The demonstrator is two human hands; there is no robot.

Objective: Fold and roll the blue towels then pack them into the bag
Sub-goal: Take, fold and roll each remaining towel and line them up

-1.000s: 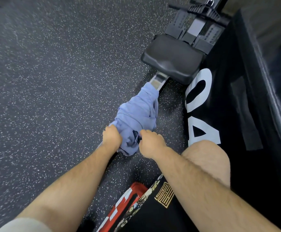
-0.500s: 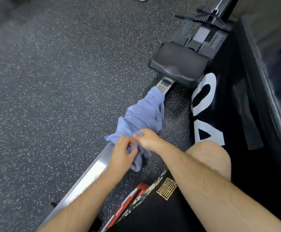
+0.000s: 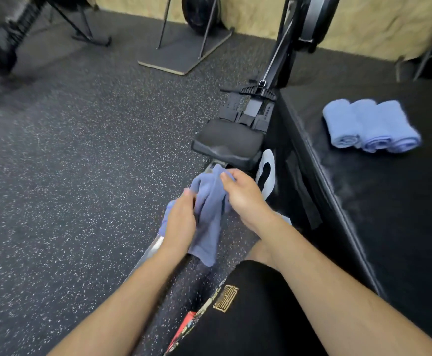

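Black shorts [image 3: 248,317] nearest. Left hand [image 3: 180,222] curled round the crumpled blue towel [image 3: 209,217], limp soft terry; right hand [image 3: 245,199] pinches its top edge. Towel is held over the metal rail [image 3: 153,249], above the speckled rubber floor [image 3: 81,188]. Beyond: padded black seat [image 3: 227,146]. Three rolled towels [image 3: 371,127], touching side by side, on the black box [image 3: 389,227].
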